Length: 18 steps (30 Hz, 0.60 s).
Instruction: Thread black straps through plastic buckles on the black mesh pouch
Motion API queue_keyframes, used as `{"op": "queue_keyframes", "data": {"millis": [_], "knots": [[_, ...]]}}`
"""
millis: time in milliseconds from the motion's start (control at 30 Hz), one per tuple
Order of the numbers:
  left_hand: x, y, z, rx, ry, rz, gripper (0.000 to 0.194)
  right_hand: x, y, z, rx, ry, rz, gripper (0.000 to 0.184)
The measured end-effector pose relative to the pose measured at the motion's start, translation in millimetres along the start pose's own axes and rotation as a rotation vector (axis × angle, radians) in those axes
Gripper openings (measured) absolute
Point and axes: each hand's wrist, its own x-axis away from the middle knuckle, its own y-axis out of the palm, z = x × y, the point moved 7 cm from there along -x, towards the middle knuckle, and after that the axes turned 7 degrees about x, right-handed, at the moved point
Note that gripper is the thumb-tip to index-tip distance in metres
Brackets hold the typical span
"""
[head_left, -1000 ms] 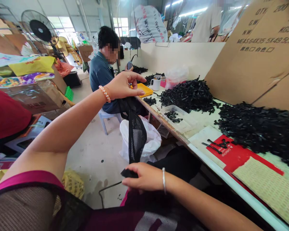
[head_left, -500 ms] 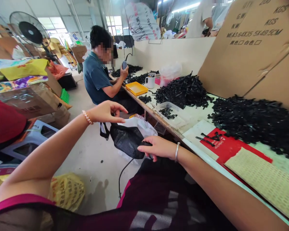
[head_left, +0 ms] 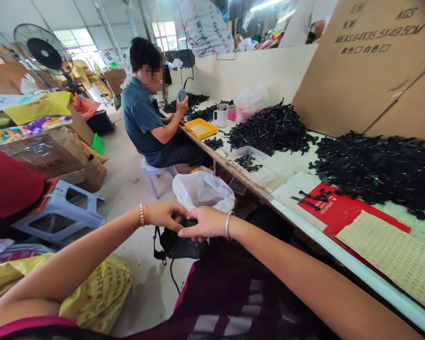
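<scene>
My left hand (head_left: 165,216) and my right hand (head_left: 207,224) meet in front of my lap, fingers bent and closed on the dark upper part of a black mesh bag (head_left: 187,249). The bag hangs just below them, with a black strap and buckle (head_left: 159,248) on its left side. A thin black cable (head_left: 173,274) runs down from near the bag. My fingers partly hide what lies between them. Just beyond my hands stands a white plastic bag (head_left: 203,189) with its mouth spread.
On the workbench to my right lie heaps of small black parts (head_left: 378,174), a clear tray (head_left: 265,172), a red sheet (head_left: 361,215) and a textured mat (head_left: 393,259). A co-worker (head_left: 145,108) sits ahead, holding a grey device. A stool (head_left: 60,208) and yellow bag (head_left: 99,288) are at left.
My left hand has come down and right from above the mesh bag to meet my right hand. The right hand has moved left, and the mesh bag now hangs lower.
</scene>
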Motion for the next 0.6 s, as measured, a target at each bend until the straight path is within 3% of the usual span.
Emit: {"op": "queue_keyframes", "data": {"millis": [200,300,367,467,533,600], "knots": [[0,-5.5,-14,0.096,-0.084,0.126,0.042,1,-10,-11,0.52,-0.067,0.313,0.053],[0,-8.9,-24,0.051,-0.157,0.176,0.043,25,-21,-3,0.496,-0.043,0.487,0.064],[1,-12.3,-36,0.031,-0.2,0.204,0.046,56,-32,10,0.369,-0.1,0.61,0.066],[-1,-18.0,-54,0.019,-0.231,0.229,0.051,118,-33,59,0.025,-0.163,0.693,0.05],[-4,-19.9,-65,-0.019,-0.251,0.215,0.052,161,-13,116,-0.221,-0.019,0.706,0.043],[-6,-18.4,-74,-0.081,-0.282,0.172,0.052,208,23,177,-0.395,0.228,0.802,0.044]]}}
